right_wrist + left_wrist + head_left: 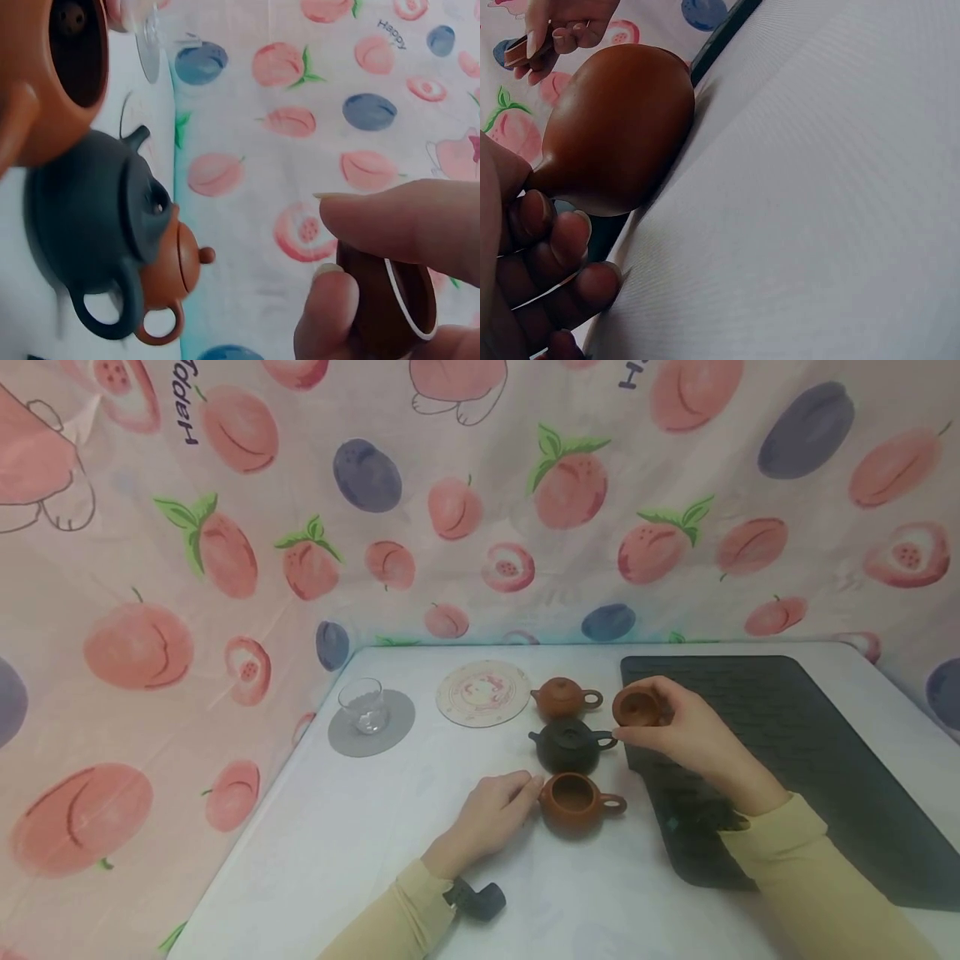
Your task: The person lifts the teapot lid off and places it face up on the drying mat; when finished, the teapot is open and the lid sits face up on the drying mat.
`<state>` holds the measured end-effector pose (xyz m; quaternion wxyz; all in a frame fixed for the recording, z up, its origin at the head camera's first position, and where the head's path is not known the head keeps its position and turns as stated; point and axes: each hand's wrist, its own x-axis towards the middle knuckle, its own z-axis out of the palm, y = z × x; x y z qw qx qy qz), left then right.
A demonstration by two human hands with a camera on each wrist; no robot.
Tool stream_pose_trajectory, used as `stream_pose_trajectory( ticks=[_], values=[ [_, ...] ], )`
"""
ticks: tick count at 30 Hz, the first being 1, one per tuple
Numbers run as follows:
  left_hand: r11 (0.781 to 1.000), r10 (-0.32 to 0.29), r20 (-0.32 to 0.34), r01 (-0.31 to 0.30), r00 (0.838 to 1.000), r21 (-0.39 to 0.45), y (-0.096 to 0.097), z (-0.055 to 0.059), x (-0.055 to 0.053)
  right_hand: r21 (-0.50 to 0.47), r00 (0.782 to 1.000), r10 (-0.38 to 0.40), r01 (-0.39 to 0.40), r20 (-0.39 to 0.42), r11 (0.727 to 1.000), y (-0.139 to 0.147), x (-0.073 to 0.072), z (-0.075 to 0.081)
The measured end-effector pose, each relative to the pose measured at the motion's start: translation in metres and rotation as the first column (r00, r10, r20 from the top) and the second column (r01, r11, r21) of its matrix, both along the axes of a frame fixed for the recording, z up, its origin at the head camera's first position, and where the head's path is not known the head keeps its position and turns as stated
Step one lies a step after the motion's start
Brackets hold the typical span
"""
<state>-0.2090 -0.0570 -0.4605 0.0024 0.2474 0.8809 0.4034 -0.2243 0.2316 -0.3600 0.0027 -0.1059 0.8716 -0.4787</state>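
My left hand [491, 810] pinches the spout of an uncovered reddish-brown clay teapot [572, 814] at the front of the row. The left wrist view has that teapot's rounded body [622, 127] tilted across it, with curled fingers [596, 289] below the spout. Up above the tray's left edge, my right hand [693, 735] holds a small brown clay cup [636, 706] by its sides, hollow side facing the head camera. In the right wrist view, the thumb and fingers close around the cup [382, 307], hiding part of its wall.
Behind the front teapot stand a lidded black teapot [568, 745] and a lidded brown one [562, 697]. A round patterned mat [483, 693] lies at the back. Farther left, a glass cup [367, 706] is on a grey coaster [397, 722]. A black tray [750, 693] covers the right side.
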Motion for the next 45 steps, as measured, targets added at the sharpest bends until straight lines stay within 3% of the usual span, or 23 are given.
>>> stream_pose_trajectory(
  ticks=[9, 17, 30, 34, 45],
  values=[
    [1.000, 0.004, -0.033, -0.003, 0.999, 0.013, 0.000, 0.000, -0.001, 0.000, 1.000, 0.013, -0.013, -0.011, 1.000, 0.011, -0.006, 0.002],
    [1.000, 0.003, -0.038, -0.003, 0.999, 0.009, 0.001, 0.000, -0.004, 0.047, 1.000, -0.023, 0.023, 0.013, 0.999, 0.016, -0.007, 0.010],
    [1.000, 0.006, -0.021, -0.006, 1.000, -0.007, 0.001, 0.001, -0.002, 0.235, 0.999, 0.007, 0.004, -0.046, 0.972, 0.028, -0.008, 0.012],
    [1.000, 0.002, -0.022, -0.002, 1.000, -0.007, 0.001, 0.001, -0.002, 0.263, 0.998, -0.016, 0.030, -0.053, 0.964, 0.033, -0.009, 0.011],
    [1.000, 0.003, -0.020, -0.003, 1.000, -0.012, 0.000, 0.000, -0.001, 0.257, 0.999, -0.038, 0.045, -0.031, 0.965, 0.045, -0.012, 0.009]
  ],
)
